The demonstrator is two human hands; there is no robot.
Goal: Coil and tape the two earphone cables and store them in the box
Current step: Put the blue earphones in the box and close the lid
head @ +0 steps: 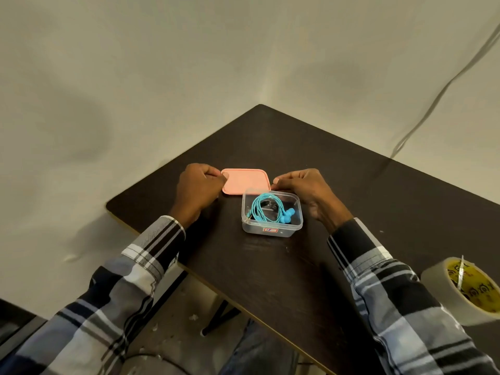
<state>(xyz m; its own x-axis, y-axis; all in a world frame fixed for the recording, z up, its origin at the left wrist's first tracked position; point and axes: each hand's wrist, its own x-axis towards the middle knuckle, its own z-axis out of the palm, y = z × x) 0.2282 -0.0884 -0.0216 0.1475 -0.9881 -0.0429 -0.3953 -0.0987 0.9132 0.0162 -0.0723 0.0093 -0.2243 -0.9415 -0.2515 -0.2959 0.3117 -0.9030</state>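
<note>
Dark table carries the clear box holding coiled blue earphones. Behind the box, left hand and right hand pinch the pink lid edges — lift level, centre it over the box, then press evenly.

no wording can be read anywhere. the clear box carries a small red, white and blue sticker on its near wall, its print too small to make out. the tape roll, at four o'clock from the box, shows repeated dark emblems on its yellow core, also illegible.
</note>
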